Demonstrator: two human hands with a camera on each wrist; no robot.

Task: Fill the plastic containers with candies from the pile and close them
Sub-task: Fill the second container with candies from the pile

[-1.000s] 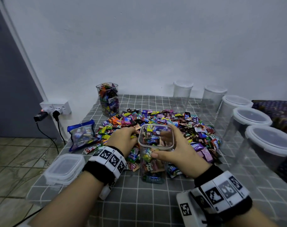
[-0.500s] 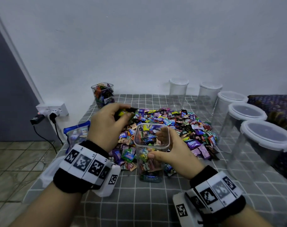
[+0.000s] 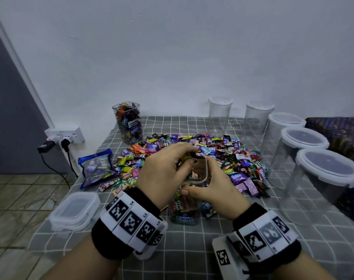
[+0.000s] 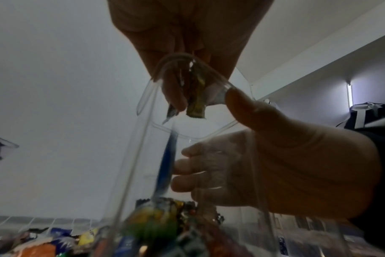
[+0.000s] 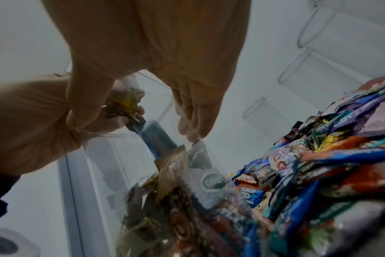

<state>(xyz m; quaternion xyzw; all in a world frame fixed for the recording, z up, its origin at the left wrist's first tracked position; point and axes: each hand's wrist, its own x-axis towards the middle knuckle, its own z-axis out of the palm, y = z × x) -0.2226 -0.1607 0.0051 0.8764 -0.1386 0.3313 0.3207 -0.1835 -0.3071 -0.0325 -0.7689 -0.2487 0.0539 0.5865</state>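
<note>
A clear square container [image 3: 183, 211], about half full of wrapped candies, stands at the near edge of the candy pile [image 3: 222, 156]. My right hand [image 3: 200, 184] grips its upper wall, thumb on the near rim and fingers round the far side. My left hand [image 3: 183, 159] hovers over the open mouth and pinches a few candies [image 4: 196, 104] with its fingertips pointing down into the opening. A blue candy [image 5: 156, 139] is falling inside the container. The container's lid [image 3: 75, 209] lies at the front left.
A filled, lidless container [image 3: 128, 123] stands at the back left. A blue candy bag [image 3: 95, 168] lies left of the pile. Several empty lidded containers [image 3: 323, 178] line the right side and back. A wall socket with plugs [image 3: 65, 136] is on the left.
My left hand rose from the pile with candies and moved right over the container's mouth. The right hand kept its hold on the container.
</note>
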